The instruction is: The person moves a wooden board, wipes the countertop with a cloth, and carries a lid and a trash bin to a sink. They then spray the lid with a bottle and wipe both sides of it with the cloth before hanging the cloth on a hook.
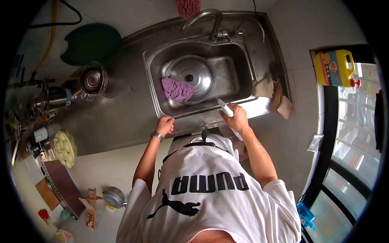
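A white spray bottle [225,108] is in my right hand [238,118], its nozzle tilted toward the sink's front edge. My left hand [165,125] is curled closed beside the sink's near left corner, with a watch on the wrist; whether anything is inside it is hidden. In the steel sink [152,95] lies a round metal lid [202,77] with a black knob. A crumpled purple cloth [177,89] covers the lid's lower left part.
The faucet [214,24] arches behind the sink. Cloths [264,86] lie at its right corner. A metal pot [93,80] and a green board [92,43] are at the left. A yellow jug [334,68] stands on the right sill.
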Demonstrator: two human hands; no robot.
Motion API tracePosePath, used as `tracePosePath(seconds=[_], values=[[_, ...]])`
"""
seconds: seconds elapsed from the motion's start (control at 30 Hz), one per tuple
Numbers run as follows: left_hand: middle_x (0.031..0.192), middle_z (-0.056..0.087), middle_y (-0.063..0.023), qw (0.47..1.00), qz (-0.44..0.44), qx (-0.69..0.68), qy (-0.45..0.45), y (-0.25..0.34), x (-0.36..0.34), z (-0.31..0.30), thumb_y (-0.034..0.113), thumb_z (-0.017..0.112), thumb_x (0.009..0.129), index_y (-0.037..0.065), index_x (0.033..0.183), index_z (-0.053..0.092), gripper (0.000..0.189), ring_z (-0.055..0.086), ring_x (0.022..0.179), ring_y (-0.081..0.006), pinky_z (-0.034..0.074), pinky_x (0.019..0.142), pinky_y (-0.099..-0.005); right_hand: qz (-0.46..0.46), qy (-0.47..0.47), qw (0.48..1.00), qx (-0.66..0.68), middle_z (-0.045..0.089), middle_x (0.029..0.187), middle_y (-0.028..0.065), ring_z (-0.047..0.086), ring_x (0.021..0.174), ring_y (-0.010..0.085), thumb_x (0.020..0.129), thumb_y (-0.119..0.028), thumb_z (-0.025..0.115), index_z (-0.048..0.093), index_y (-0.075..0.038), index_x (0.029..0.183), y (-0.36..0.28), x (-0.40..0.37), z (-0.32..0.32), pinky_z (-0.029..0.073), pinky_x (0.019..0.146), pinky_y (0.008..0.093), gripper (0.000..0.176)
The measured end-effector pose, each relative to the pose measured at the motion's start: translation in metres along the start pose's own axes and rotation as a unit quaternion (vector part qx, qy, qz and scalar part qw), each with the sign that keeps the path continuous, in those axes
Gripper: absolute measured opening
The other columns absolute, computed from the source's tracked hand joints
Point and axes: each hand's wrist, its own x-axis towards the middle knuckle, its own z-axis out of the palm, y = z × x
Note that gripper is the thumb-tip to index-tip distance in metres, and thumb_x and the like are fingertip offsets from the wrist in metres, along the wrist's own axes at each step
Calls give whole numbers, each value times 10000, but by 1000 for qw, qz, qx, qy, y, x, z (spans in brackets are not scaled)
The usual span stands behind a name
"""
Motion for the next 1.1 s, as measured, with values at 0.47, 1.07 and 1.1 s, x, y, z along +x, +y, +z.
tracePosePath(seconds=[0.47,1.07,1.1], values=[[649,569,-27,1000,-1,-2,7,4,-6,2,223,525,892,22,887,603,216,532,487,-92,444,408,-229,-32,20,999,-26,639,953,175,601,903,356,745,-340,671,646,-41,964,14,9,31,476,788,433,370],[605,596,-75,997,-5,74,2,62,146,46,410,525,859,13,810,622,411,586,478,-152,475,419,-268,-82,72,985,137,573,836,131,565,757,368,732,-139,698,595,-47,938,-4,16,18,461,652,430,248],[600,599,-79,996,-32,87,14,65,154,53,448,530,847,4,797,624,457,587,474,-158,478,422,-268,-78,68,985,137,573,836,131,565,757,368,732,-139,698,595,-47,938,-2,14,17,461,652,430,248]])
